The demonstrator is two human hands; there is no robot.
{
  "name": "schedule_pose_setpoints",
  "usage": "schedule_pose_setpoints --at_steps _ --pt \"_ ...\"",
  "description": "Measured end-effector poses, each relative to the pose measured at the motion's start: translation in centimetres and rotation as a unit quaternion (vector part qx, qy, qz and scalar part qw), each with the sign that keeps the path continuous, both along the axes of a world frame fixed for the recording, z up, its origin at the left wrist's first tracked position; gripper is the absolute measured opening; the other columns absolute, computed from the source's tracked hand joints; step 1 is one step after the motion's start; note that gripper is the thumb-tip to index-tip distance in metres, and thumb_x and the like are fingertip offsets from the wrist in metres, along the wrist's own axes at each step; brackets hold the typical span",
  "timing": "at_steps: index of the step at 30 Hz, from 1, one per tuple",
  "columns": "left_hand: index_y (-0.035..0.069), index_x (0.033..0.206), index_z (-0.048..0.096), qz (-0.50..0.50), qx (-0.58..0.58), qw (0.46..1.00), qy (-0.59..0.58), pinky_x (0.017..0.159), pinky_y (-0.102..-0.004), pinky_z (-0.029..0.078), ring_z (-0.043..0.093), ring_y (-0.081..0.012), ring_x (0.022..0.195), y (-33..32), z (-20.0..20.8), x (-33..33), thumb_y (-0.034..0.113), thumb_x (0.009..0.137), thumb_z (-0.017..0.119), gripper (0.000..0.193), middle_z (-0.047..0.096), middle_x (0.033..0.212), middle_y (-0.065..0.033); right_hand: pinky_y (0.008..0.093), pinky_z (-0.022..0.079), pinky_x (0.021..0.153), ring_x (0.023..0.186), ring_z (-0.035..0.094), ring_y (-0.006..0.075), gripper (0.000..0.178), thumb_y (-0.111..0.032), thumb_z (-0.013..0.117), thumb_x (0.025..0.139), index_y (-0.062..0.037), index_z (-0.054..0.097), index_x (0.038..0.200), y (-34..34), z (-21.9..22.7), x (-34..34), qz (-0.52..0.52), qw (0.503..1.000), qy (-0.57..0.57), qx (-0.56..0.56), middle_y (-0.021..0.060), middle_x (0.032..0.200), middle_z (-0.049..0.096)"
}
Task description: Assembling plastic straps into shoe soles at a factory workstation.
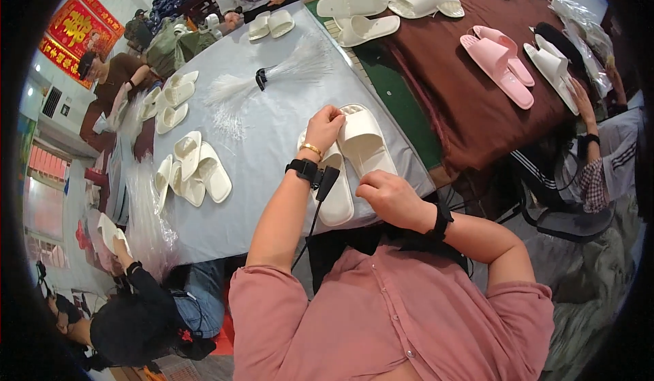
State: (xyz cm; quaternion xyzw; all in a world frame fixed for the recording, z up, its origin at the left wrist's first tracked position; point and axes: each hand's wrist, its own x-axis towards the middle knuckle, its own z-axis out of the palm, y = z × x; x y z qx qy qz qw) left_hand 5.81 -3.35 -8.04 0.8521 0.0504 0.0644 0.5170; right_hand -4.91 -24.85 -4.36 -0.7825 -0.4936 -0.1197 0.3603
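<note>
A pair of white slippers lies side by side at the near edge of the grey-covered table (266,135). My left hand (323,130) is closed over the toe ends, between the left slipper (335,204) and the right slipper (366,146). Its fingertips are pinched; anything in them is too small to make out. Beside the heel of the right slipper, my right hand (394,200) is also closed, fingers curled and thumb pressed in. Whatever it may hold does not show. Farther up the table lies a bundle of thin clear plastic strands (300,64), bound by a black tie (261,79).
More white slippers (214,173) lie at the table's left, near clear plastic sheeting (146,231). On the brown-covered table (436,74) are piled white slippers (357,3) and a pink pair (501,71). Co-workers sit around, one with a hand (582,101) at a white slipper.
</note>
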Motion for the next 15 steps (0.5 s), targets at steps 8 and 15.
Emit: schedule_pose_setpoints --at_steps 8,15 --pt "0.000 0.089 0.061 -0.027 -0.019 0.999 0.008 0.065 -0.0240 0.046 0.055 -0.0090 0.071 0.6 -0.4 -0.3 0.013 0.084 0.060 0.013 0.062 0.078 -0.0014 0.0373 0.051 0.072 0.083 0.060 0.0304 0.010 -0.002 0.056 0.072 -0.0001 0.055 0.081 1.0 -2.1 1.6 -0.022 1.000 -0.003 -0.007 0.0129 0.092 0.058" --pt "0.004 0.090 0.061 -0.093 -0.122 0.983 0.101 0.068 -0.0234 0.044 0.052 -0.0082 0.075 0.7 0.2 -0.2 0.016 0.086 0.063 0.012 0.059 0.081 0.0020 0.0372 0.052 0.076 0.089 0.062 0.0302 0.013 -0.004 0.056 0.075 0.0000 0.059 0.087 1.7 -3.5 4.4 -0.048 0.998 -0.038 -0.009 0.0137 0.097 0.060"
